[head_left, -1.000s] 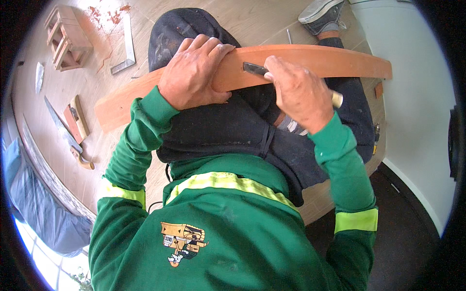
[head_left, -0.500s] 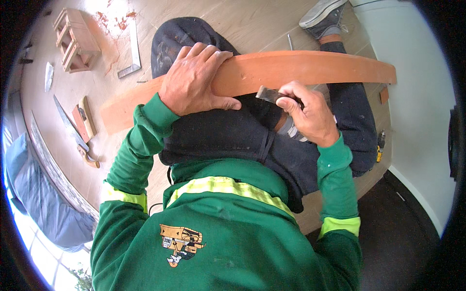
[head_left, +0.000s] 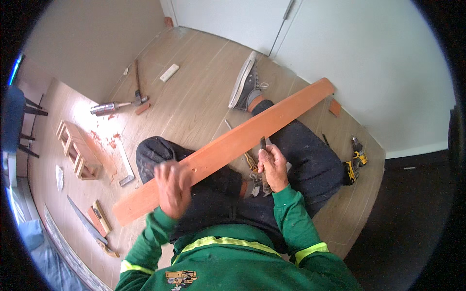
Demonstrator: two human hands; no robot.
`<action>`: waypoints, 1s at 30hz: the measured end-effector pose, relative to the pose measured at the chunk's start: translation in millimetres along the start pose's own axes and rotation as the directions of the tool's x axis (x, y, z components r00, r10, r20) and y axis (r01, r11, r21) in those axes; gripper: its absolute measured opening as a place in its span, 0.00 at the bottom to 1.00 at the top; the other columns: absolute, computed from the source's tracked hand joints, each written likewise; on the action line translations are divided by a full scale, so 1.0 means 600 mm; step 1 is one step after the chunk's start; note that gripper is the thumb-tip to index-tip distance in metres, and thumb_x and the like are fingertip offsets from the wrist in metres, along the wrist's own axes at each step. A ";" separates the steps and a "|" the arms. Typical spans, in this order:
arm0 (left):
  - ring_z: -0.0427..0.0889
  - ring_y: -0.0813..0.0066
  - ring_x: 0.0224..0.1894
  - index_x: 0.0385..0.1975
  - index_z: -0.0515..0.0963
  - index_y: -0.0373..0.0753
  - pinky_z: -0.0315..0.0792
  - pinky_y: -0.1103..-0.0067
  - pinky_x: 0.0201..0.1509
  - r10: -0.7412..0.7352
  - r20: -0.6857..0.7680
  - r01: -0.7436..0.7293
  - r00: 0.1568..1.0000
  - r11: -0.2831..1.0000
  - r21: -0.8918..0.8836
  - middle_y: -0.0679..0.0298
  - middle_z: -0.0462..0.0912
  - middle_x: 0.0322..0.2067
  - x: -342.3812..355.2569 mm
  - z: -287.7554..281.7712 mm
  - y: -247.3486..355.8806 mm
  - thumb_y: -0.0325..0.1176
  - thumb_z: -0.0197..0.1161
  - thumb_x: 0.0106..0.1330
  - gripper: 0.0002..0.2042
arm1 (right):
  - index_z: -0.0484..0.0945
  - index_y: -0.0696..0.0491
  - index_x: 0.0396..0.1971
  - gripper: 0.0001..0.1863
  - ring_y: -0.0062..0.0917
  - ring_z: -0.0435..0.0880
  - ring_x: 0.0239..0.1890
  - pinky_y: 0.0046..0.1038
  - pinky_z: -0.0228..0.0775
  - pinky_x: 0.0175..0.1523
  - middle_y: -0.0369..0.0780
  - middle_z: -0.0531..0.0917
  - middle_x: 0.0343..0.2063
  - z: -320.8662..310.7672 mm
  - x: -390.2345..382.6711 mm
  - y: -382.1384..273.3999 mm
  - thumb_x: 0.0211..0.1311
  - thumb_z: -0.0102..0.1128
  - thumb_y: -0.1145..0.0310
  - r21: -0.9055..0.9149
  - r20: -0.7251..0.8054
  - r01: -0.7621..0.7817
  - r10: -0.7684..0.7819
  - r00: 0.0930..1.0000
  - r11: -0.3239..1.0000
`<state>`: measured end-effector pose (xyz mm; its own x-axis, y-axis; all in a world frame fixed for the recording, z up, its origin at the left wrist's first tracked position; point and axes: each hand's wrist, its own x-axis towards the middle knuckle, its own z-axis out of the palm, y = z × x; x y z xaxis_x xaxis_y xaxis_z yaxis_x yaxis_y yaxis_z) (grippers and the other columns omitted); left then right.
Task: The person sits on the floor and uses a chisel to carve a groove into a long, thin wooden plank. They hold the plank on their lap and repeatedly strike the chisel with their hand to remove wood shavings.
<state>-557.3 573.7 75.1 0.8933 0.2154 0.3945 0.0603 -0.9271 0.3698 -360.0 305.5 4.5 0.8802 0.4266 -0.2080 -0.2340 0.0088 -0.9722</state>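
A long reddish-brown wooden plank (head_left: 242,140) lies diagonally across my legs, its near end at the left and its far end toward the wall. My left hand (head_left: 173,189) is over the plank's lower left part, smeared by motion; whether it touches the wood is unclear. My right hand (head_left: 274,168) is closed around a chisel (head_left: 263,143), held upright just on the near side of the plank and apart from it. Beneath the plank, beside my foot, is a yellow-and-black handled screwdriver (head_left: 251,162).
On the floor at left are a handsaw (head_left: 87,220), a hand plane (head_left: 101,216), a metal square (head_left: 127,165) and a small wooden frame (head_left: 77,150). A hammer (head_left: 138,82) lies farther off. Yellow-and-black power drills (head_left: 354,165) stand by the right wall (head_left: 378,63).
The view has shifted to take in more floor and wall. The plank now slants more steeply. My left hand has loosened from its spread grip; the chisel has turned from pointing left to pointing up.
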 end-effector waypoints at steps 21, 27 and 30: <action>0.76 0.63 0.75 0.77 0.67 0.44 0.77 0.61 0.78 -0.558 0.375 0.061 0.740 -0.500 -0.864 0.62 0.75 0.73 -0.063 0.080 0.073 0.60 0.63 0.78 0.36 | 0.74 0.51 0.44 0.13 0.19 0.75 0.24 0.26 0.73 0.32 0.32 0.74 0.25 -0.059 -0.055 -0.048 0.83 0.65 0.58 0.314 -0.365 0.325 -0.203 0.909 0.892; 0.68 0.57 0.79 0.82 0.62 0.41 0.66 0.57 0.85 -0.602 -0.045 -0.142 0.797 -0.114 -0.983 0.58 0.69 0.79 -0.134 -0.146 -0.073 0.49 0.57 0.86 0.32 | 0.76 0.50 0.44 0.14 0.20 0.74 0.26 0.28 0.71 0.35 0.32 0.73 0.26 -0.090 -0.100 -0.077 0.84 0.62 0.54 0.363 -0.462 0.415 -0.225 0.858 0.835; 0.67 0.55 0.80 0.81 0.63 0.35 0.61 0.55 0.87 -0.671 -0.199 -0.269 0.714 0.000 -0.963 0.53 0.68 0.79 -0.170 -0.296 -0.150 0.40 0.58 0.87 0.29 | 0.76 0.50 0.45 0.17 0.20 0.74 0.26 0.29 0.71 0.35 0.32 0.72 0.26 -0.094 -0.103 -0.083 0.84 0.62 0.51 0.343 -0.446 0.395 -0.222 0.867 0.852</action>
<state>-732.8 690.0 151.1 0.5087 0.8372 0.2009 -0.6691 0.2376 0.7042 -379.7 227.8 59.8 0.9993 -0.0351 -0.0120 0.0065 0.4858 -0.8740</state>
